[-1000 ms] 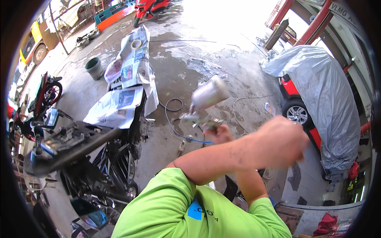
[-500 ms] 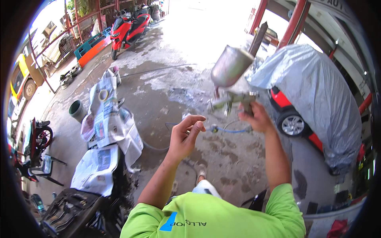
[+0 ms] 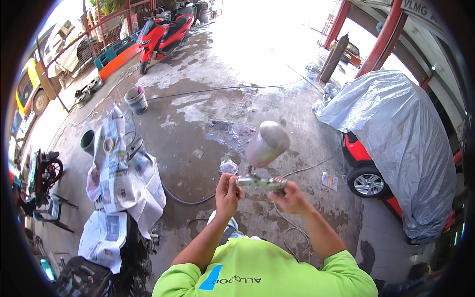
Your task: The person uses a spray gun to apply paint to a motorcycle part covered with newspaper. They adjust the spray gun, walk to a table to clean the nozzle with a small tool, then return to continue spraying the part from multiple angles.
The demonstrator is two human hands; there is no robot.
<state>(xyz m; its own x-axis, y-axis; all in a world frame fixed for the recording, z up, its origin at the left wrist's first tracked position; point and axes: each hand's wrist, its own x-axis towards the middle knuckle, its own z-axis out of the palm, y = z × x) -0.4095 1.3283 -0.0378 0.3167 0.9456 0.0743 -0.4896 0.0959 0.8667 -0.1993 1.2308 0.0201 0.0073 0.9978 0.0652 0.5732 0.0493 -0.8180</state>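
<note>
Whereas the earlier view shows it free, your left hand (image 3: 226, 195) now pinches the nozzle end (image 3: 243, 181) of one spray gun (image 3: 261, 182), near centre toward five o'clock; your right hand (image 3: 293, 199) grips its rear; grey cup (image 3: 267, 144) uppermost, tilted toward one o'clock.

The premises are presenting as a vehicle workshop. A red car (image 3: 357, 149) is standing under a grey sheet (image 3: 396, 123). Beyond the car, a gas cylinder (image 3: 335, 58) is standing near a red pillar (image 3: 382, 42). Left of the car, a spray gun (image 3: 261, 181) is being held above a stained concrete floor (image 3: 173, 141). Farther left of the car, newspaper sheets (image 3: 111, 175) are hanging draped, and a roll of tape (image 3: 105, 145) is lying on them. Well beyond and left of the car, a red scooter (image 3: 168, 33) is standing.
</note>
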